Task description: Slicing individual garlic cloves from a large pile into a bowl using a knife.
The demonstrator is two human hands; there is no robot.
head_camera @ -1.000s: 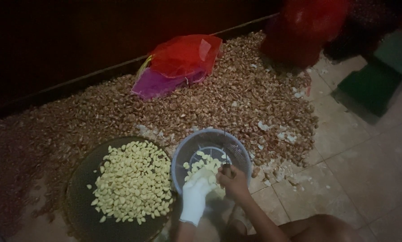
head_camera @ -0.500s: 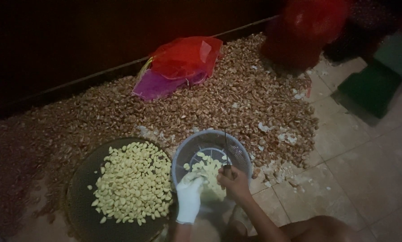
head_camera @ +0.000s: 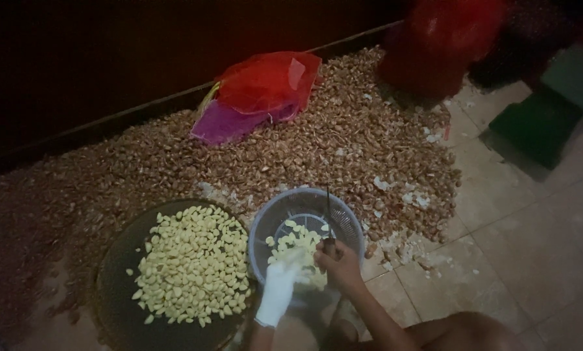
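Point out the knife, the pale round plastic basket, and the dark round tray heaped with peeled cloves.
Thin dark-bladed knife [head_camera: 328, 214], head view, middle of the upright blade.
Pale round plastic basket [head_camera: 272, 218], head view, left rim.
Dark round tray of peeled cloves [head_camera: 119, 312], head view, bare lower-left part.

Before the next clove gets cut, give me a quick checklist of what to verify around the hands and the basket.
1. Knife held in right hand, blade pointing away from the body: ok.
2. Left hand wears a white glove: ok.
3. Both hands over the plastic basket: ok.
4. Clove gripped in the left hand: cannot tell, too blurred.
5. Tray of peeled cloves beside the basket has spare room: ok.
6. Lighting on the work: not ok, dim.
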